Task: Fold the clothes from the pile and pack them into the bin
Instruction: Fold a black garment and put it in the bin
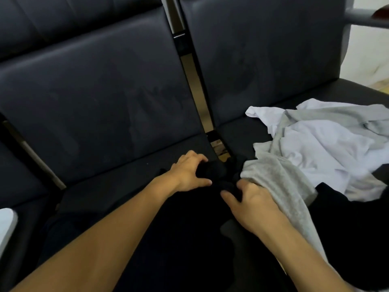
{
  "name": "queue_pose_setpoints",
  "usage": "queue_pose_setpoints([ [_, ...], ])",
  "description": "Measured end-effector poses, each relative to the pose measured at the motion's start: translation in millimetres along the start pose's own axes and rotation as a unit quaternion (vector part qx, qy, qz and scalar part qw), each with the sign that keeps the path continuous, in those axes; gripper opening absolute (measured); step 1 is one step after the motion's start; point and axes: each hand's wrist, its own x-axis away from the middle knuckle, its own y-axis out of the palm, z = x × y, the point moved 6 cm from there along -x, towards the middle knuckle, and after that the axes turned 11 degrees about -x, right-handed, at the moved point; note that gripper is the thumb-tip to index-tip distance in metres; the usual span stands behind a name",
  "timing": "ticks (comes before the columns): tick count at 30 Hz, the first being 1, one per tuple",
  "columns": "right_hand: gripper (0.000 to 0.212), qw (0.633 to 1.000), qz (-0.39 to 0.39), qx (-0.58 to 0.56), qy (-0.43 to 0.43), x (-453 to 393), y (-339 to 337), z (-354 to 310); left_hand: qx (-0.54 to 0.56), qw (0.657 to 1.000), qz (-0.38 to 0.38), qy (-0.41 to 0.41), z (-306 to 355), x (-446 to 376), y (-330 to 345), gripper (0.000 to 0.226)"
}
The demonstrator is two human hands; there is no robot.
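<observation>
From the head view, both bare arms reach forward over a dark padded bench; the left hand sits at the far edge of a black garment, fingers curled over a bunched fold of it, thumb stretched out below, gripping the cloth; the right hand is close beside it, fingers bent and pinching into the same black fabric, with a grey garment draped across the back of that hand and wrist; the black piece spreads out under both forearms across the seat, hard to read against the dark upholstery; off to the right lies the pile, white and grey clothes crumpled together on the next seat, touching the grey piece over the wrist; another dark cloth lies at the pile's near side; a pale rounded edge shows at far left, whether that is the bin I cannot tell; a grey metal bar crosses the top right corner.
</observation>
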Motion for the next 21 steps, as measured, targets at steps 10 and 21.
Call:
queue_pose_setpoints([
  [10, 0.023, 0.91, 0.034, -0.405, 0.083, -8, -49, 15, 0.165, 0.975, 0.148, 0.023, 1, 2, -34, 0.016],
  [21, 0.049, 0.966, 0.087, -0.244, 0.004, -3, -94, 13, 0.572, 0.816, 0.048, -0.062, 13, 2, -68, 0.033],
])
